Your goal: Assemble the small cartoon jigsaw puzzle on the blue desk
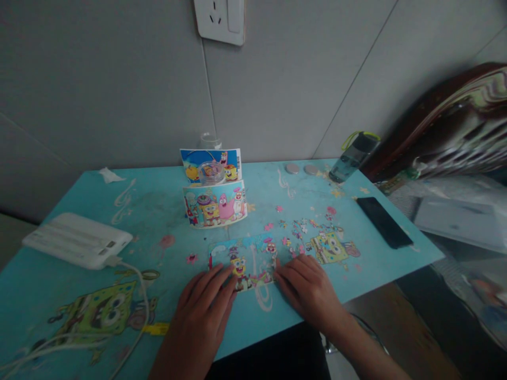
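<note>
A partly assembled cartoon jigsaw puzzle (253,256) lies flat on the table, with an opening in its middle where the blue tabletop shows through. My left hand (208,303) rests at the puzzle's lower left, fingers stretched out and their tips on it. At the right edge, my right hand (307,282) has its fingers bent and pressed together; whatever they pinch is hidden. Loose jigsaw pieces (299,229) are scattered beyond my right hand, and a single pink piece (192,258) sits left of the puzzle. Behind it stands a picture card (216,206) showing cartoon characters.
A second card (190,161) and a clear round container (211,173) stand behind the front card. A white power bank (79,240) with a cable (144,301) is at left. Rightward are a black phone (384,221), a bottle (352,158) and two round lids (292,168).
</note>
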### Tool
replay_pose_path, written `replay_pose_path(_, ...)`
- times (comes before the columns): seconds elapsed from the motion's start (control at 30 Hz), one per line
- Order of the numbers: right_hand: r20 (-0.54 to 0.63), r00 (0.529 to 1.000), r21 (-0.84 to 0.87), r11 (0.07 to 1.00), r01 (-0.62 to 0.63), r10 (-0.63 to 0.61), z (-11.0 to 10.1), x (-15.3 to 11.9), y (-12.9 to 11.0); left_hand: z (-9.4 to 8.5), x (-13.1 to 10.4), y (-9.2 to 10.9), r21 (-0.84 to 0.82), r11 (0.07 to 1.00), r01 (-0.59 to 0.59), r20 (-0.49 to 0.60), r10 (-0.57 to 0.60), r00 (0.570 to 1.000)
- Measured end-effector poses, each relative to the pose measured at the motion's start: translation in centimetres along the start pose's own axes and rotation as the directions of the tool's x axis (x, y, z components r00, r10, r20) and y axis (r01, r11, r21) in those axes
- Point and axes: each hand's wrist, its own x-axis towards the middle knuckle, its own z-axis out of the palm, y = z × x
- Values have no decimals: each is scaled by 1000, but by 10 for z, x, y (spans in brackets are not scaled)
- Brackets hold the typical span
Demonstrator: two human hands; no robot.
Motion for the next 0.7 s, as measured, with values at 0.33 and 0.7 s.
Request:
replay_pose_path(0.33, -193, 923, -118, 926, -358, 332, -9, -8, 26, -1, 1, 1, -2, 1000, 10, -1, -10, 1000)
replay_pose_path(0.7, -56, 890, -11, 891, -453, 452, -17, 6, 51, -4, 4, 7, -40, 997, 69, 13, -69, 998)
